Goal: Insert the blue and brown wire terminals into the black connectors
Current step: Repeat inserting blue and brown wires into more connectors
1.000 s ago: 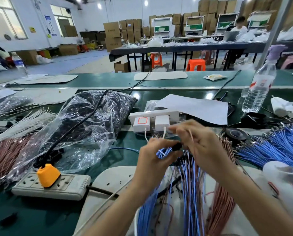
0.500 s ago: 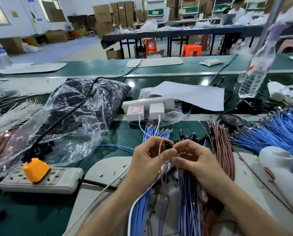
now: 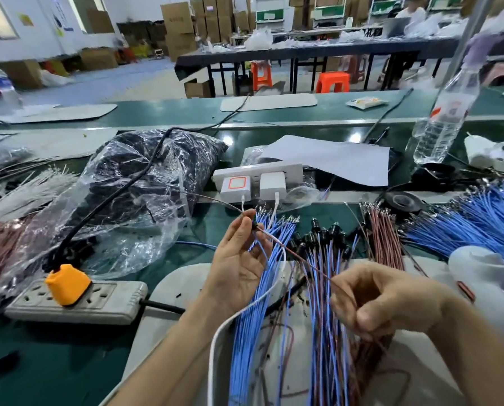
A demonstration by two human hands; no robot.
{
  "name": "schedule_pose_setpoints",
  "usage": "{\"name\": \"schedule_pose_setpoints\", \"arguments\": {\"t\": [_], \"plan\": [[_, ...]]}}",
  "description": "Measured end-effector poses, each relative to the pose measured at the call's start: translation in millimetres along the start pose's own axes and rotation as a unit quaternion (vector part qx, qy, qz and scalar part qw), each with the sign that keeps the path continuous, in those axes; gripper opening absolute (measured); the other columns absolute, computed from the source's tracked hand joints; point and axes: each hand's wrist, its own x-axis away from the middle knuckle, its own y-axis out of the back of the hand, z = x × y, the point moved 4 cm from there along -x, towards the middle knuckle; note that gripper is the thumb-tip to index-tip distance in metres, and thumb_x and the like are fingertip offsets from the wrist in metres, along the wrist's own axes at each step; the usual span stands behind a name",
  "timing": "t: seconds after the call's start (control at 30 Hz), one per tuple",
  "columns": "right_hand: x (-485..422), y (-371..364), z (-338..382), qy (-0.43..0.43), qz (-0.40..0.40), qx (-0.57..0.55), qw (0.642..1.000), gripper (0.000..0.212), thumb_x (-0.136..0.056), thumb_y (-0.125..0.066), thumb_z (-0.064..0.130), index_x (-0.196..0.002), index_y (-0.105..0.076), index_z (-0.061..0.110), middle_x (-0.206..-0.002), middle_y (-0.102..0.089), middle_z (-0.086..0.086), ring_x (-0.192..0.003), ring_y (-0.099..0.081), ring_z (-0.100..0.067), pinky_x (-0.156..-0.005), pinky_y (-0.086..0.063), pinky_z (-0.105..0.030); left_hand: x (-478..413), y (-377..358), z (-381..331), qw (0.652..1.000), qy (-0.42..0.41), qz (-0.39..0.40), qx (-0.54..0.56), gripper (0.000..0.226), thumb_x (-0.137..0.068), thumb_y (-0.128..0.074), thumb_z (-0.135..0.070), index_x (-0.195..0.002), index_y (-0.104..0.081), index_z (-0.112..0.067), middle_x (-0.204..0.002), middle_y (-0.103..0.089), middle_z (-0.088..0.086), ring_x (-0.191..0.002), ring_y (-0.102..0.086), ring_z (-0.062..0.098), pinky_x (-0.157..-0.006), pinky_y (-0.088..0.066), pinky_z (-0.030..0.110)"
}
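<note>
My left hand (image 3: 237,259) is raised palm-up and pinches a small black connector (image 3: 254,225) between thumb and fingertip. A brown wire (image 3: 297,257) runs taut from that connector down to my right hand (image 3: 382,300), which pinches it with curled fingers. Between my hands lie finished black connectors (image 3: 322,232) with blue and brown wires trailing toward me. A loose bundle of blue wires (image 3: 262,276) lies under my left hand, and a brown wire bundle (image 3: 384,241) lies to the right.
A white charger block (image 3: 256,180) sits behind the wires, a bagged dark heap (image 3: 145,183) at left, a grey power strip with an orange plug (image 3: 69,294) at front left. More blue wires (image 3: 479,218) and a water bottle (image 3: 444,118) stand at right.
My hands, close together before, have drawn apart: the right one moved down and right along the brown wire, the left one lifted with the connector. The camera tilted downward.
</note>
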Motion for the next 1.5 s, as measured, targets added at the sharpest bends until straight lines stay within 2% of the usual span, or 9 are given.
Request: {"name": "schedule_pose_setpoints", "arguments": {"t": [0.13, 0.37, 0.63, 0.83, 1.0, 1.13, 1.3, 1.4, 1.5], "plan": [[-2, 3, -9, -0.07, -0.055, 0.034, 0.995, 0.033, -0.065, -0.086, 0.028, -0.079, -0.066, 0.006, -0.064, -0.065, -0.004, -0.044, -0.045, -0.005, -0.04, -0.033, -0.011, 3, -4, 1, 0.998, -0.004, 0.048, -0.043, 0.016, -0.073, -0.061, -0.011, -0.079, -0.076, -0.013, -0.072, -0.064, 0.006, -0.056, -0.061, 0.01, -0.059, -0.055, 0.019], [-19, 10, -6, 0.044, -0.287, 0.055, 0.955, 0.014, -0.067, -0.075, 0.029, -0.067, -0.068, 0.016, -0.064, -0.062, -0.008, -0.038, -0.04, -0.007, -0.034, -0.025, -0.013, 19, -16, 16, 0.966, -0.026, 0.148, -0.211, 0.02, -0.069, -0.075, -0.005, -0.087, -0.075, -0.012, -0.076, -0.067, 0.009, -0.064, -0.064, 0.013, -0.065, -0.054, 0.021], [-19, -2, -9, 0.007, -0.181, 0.055, 0.982, 0.021, -0.079, -0.072, 0.027, -0.079, -0.076, 0.006, -0.066, -0.069, -0.01, -0.039, -0.054, -0.008, -0.03, -0.029, -0.012, 9, -7, 9, 0.995, -0.008, 0.044, -0.09, 0.018, -0.066, -0.067, -0.02, -0.08, -0.077, -0.017, -0.075, -0.069, -0.002, -0.061, -0.062, 0.008, -0.061, -0.052, 0.02], [-12, -14, -9, -0.067, 0.003, 0.074, 0.995, 0.02, -0.082, -0.071, 0.03, -0.089, -0.077, 0.012, -0.075, -0.073, -0.001, -0.045, -0.056, -0.003, -0.036, -0.029, -0.013, 0, 10, -16, 0.995, -0.032, -0.057, 0.071, 0.024, -0.071, -0.063, -0.018, -0.094, -0.07, -0.018, -0.077, -0.068, 0.0, -0.066, -0.061, 0.008, -0.062, -0.055, 0.021], [-17, -3, -9, -0.046, -0.105, 0.057, 0.992, 0.037, -0.078, -0.076, 0.035, -0.098, -0.074, 0.005, -0.068, -0.067, -0.003, -0.045, -0.041, -0.004, -0.04, -0.03, -0.011, 10, -6, -11, 0.98, -0.114, 0.054, -0.153, 0.015, -0.074, -0.066, -0.011, -0.087, -0.07, -0.016, -0.076, -0.066, 0.006, -0.064, -0.06, 0.013, -0.064, -0.054, 0.021], [-21, 9, -2, 0.081, -0.301, 0.084, 0.946, 0.021, -0.071, -0.071, 0.033, -0.074, -0.073, 0.013, -0.062, -0.06, -0.009, -0.041, -0.038, -0.008, -0.037, -0.026, -0.014, 27, -21, 13, 0.863, -0.195, 0.171, -0.433, 0.022, -0.079, -0.068, -0.013, -0.098, -0.07, -0.025, -0.082, -0.066, 0.005, -0.072, -0.06, 0.009, -0.071, -0.051, 0.021], [-16, 15, 5, 0.175, -0.395, 0.2, 0.879, 0.015, -0.072, -0.072, 0.03, -0.071, -0.072, 0.016, -0.063, -0.066, 0.0, -0.053, -0.052, -0.011, -0.051, -0.041, -0.018, 33, -22, 15, 0.825, -0.245, 0.15, -0.487, 0.032, -0.079, -0.069, -0.015, -0.11, -0.066, -0.022, -0.092, -0.069, 0.007, -0.083, -0.065, 0.015, -0.082, -0.053, 0.03], [-14, 16, 12, 0.193, -0.458, 0.374, 0.783, 0.009, -0.076, -0.075, 0.02, -0.073, -0.069, 0.026, -0.073, -0.065, 0.003, -0.069, -0.06, -0.014, -0.065, -0.047, -0.025, 35, -26, 14, 0.785, -0.301, 0.159, -0.517, 0.021, -0.079, -0.07, -0.011, -0.098, -0.068, -0.018, -0.09, -0.068, -0.004, -0.085, -0.065, 0.016, -0.079, -0.052, 0.029], [-14, 10, 12, 0.214, -0.468, 0.481, 0.71, 0.016, -0.077, -0.076, 0.004, -0.079, -0.07, 0.019, -0.075, -0.06, 0.017, -0.071, -0.059, -0.004, -0.063, -0.044, -0.012, 38, -28, 14, 0.75, -0.339, 0.162, -0.544, 0.021, -0.078, -0.073, -0.011, -0.096, -0.069, -0.02, -0.091, -0.067, -0.009, -0.084, -0.063, 0.018, -0.076, -0.052, 0.034]]}}
